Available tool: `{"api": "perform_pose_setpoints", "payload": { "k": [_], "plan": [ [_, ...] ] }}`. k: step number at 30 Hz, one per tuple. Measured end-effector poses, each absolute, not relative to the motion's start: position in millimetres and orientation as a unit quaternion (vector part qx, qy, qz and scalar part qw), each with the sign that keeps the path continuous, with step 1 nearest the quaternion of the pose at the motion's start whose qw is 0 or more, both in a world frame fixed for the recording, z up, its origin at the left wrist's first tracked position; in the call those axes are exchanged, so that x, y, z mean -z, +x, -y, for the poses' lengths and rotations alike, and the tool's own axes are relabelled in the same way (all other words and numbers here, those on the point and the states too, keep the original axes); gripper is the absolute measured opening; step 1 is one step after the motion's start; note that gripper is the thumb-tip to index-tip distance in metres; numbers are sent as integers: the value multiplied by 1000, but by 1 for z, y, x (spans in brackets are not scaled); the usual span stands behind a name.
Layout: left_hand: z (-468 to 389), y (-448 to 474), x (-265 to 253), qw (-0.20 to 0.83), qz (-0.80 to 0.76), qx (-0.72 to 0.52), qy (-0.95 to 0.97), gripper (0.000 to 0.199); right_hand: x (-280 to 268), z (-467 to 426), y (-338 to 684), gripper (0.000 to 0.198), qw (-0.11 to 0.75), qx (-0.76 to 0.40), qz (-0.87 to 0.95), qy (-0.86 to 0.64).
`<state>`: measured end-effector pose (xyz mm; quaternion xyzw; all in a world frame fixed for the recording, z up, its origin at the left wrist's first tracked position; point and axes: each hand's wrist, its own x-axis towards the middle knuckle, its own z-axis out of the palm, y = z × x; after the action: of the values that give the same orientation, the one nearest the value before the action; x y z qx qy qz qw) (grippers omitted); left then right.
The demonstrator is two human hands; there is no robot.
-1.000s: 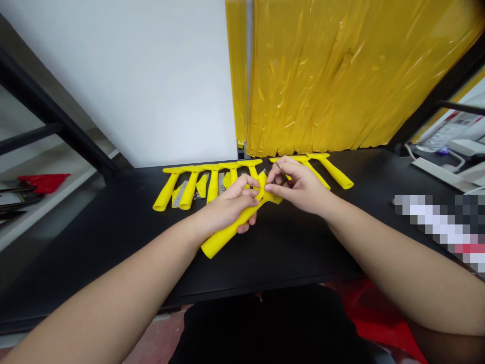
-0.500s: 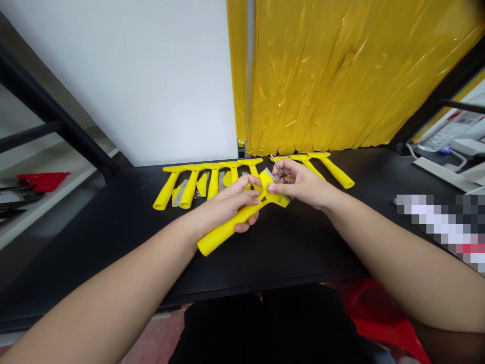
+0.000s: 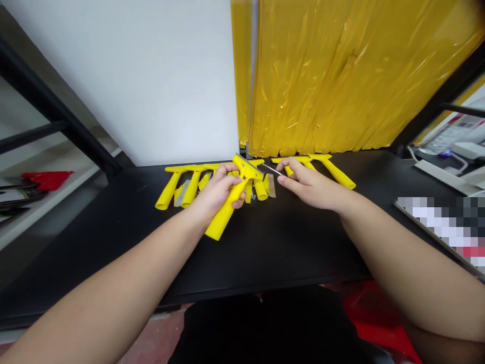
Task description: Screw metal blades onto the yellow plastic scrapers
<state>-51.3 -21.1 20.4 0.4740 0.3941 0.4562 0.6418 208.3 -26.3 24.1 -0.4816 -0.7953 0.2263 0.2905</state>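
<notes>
My left hand [image 3: 219, 191] is closed round the yellow plastic handle of a scraper [image 3: 223, 217], close to its wide head. Screws show on that head, which is turned up and away from me, with a dark metal strip along its edge. Between the thumb and fingers of my right hand [image 3: 308, 184] is a thin metal rod [image 3: 271, 169], perhaps a screwdriver shaft or a hex key; its back end is hidden in the hand. The rod's tip points left towards the scraper head, apart from it.
Several more yellow scraper handles [image 3: 166, 192] lie in a row along the back of the black table [image 3: 288, 247], with metal blades [image 3: 271, 186] and small parts among them. Another handle [image 3: 339, 174] lies at the right. A white panel [image 3: 151, 86] and yellow plastic sheeting [image 3: 322, 76] stand behind.
My left hand has tilted the scraper more upright and shifted its head left. My right hand, touching the head before, has come away from it with the rod.
</notes>
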Motion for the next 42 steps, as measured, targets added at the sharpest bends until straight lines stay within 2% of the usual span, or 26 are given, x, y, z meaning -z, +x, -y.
{"api": "perform_pose_setpoints", "payload": {
  "k": [9, 31, 38, 42],
  "plan": [
    [28, -48, -18, 598, -384, -472, 521, 34, -15, 25, 207, 10, 287, -158, 811, -485],
    [32, -45, -16, 534, -402, -477, 570, 32, -18, 30, 202, 8, 312, -177, 825, -437],
    [29, -47, -11, 503, -418, -474, 591, 33, -22, 34, 199, 10, 325, -158, 826, -433],
    [30, -48, -10, 482, -419, -471, 608, 35, -21, 33, 198, 19, 342, -177, 805, -451]
  ]
}}
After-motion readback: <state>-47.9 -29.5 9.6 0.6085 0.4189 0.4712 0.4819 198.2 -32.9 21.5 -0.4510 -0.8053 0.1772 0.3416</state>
